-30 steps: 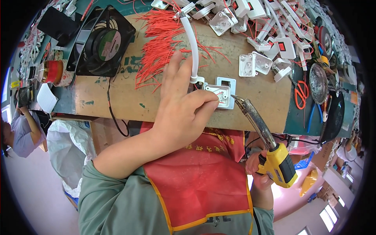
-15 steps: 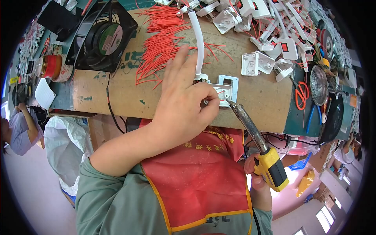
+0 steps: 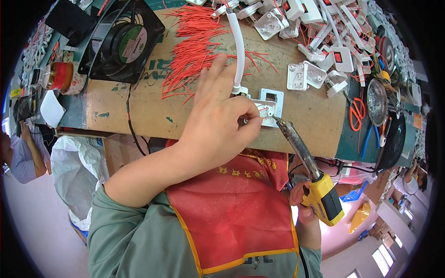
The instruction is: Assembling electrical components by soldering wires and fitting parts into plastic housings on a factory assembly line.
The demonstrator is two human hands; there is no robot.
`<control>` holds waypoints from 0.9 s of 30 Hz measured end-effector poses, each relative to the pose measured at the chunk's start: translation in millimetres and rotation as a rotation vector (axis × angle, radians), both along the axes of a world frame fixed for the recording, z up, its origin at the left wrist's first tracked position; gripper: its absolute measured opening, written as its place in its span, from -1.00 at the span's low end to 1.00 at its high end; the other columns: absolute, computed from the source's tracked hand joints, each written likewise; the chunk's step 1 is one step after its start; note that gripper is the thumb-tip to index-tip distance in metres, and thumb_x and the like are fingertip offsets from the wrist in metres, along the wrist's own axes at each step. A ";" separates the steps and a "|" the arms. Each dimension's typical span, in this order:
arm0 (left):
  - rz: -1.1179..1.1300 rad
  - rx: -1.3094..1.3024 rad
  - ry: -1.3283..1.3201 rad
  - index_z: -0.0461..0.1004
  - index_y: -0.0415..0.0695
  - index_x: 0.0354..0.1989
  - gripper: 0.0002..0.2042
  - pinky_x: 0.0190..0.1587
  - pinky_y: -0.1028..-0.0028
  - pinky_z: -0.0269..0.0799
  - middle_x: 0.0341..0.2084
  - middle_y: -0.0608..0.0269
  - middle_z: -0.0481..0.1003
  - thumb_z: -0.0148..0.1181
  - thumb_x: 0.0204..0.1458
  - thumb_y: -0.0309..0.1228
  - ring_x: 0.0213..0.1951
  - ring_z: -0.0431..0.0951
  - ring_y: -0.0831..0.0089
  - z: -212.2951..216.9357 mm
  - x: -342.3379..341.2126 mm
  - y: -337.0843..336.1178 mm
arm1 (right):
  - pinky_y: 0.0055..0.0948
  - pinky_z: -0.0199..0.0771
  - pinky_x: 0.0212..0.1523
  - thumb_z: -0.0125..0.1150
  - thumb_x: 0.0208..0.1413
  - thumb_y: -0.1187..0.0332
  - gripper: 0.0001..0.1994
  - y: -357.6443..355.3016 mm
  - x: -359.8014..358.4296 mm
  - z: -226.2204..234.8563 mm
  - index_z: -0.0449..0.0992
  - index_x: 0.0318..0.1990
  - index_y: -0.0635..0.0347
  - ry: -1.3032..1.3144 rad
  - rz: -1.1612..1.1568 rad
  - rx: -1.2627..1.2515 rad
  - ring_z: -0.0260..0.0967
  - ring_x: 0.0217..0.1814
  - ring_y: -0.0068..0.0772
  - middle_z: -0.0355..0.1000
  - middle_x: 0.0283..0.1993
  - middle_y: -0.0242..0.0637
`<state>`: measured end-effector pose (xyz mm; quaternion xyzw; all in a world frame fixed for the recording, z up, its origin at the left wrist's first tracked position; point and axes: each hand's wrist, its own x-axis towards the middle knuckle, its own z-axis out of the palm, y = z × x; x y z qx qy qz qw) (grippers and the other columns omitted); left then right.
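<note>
A small white plastic housing (image 3: pixel 269 121) lies near the front edge of the board, with a bit of red wire inside it. A white tube (image 3: pixel 238 51) rises from its left side. My left hand (image 3: pixel 218 116) rests over that side, thumb and forefinger closed in a pinch at the housing; what they grip is hidden. The other fingers stretch toward the red wires. In my right hand (image 3: pixel 301 199) is a yellow-and-black soldering iron (image 3: pixel 303 155), gripped by its handle. Its tip sits at the housing's right edge; whether it touches cannot be told.
Cut red wires (image 3: pixel 192 44) lie behind my left hand. White switch housings (image 3: pixel 340 58) pile up at the back right. A black fan (image 3: pixel 123 44) stands at the left; orange-handled scissors (image 3: pixel 357 113) and a metal dish (image 3: pixel 377 102) lie right. A person (image 3: pixel 28 150) sits far left.
The soldering iron's tip has shifted slightly right and up along the housing's edge. My left hand keeps its pinch in nearly the same place.
</note>
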<state>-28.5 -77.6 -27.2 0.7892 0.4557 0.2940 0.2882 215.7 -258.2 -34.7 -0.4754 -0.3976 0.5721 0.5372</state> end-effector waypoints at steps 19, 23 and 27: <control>-0.007 0.012 -0.018 0.49 -0.19 -0.59 -0.92 0.21 0.12 0.13 0.19 -0.09 0.23 0.29 -0.23 -0.51 0.28 0.10 -0.12 1.6 1.3 3.7 | -0.50 0.26 -0.63 0.30 -0.01 0.16 -0.65 2.8 1.1 -7.2 0.35 -0.52 0.26 -0.237 0.034 0.122 0.29 -0.63 -0.40 0.31 -0.59 -0.29; -0.011 0.015 -0.030 0.48 -0.20 -0.60 -0.91 0.22 0.11 0.12 0.18 -0.08 0.24 0.29 -0.23 -0.51 0.27 0.11 -0.12 0.9 1.4 4.5 | -0.49 0.23 -0.63 0.28 0.00 0.14 -0.64 3.4 1.1 -4.6 0.37 -0.51 0.26 -0.260 0.056 0.088 0.27 -0.64 -0.40 0.31 -0.60 -0.30; -0.014 0.019 -0.036 0.48 -0.20 -0.60 -0.91 0.21 0.10 0.12 0.17 -0.07 0.25 0.29 -0.23 -0.51 0.26 0.12 -0.12 0.8 0.9 4.8 | -0.49 0.22 -0.63 0.29 0.00 0.12 -0.64 2.8 2.1 -5.0 0.38 -0.50 0.26 -0.298 0.050 0.076 0.27 -0.64 -0.40 0.31 -0.61 -0.30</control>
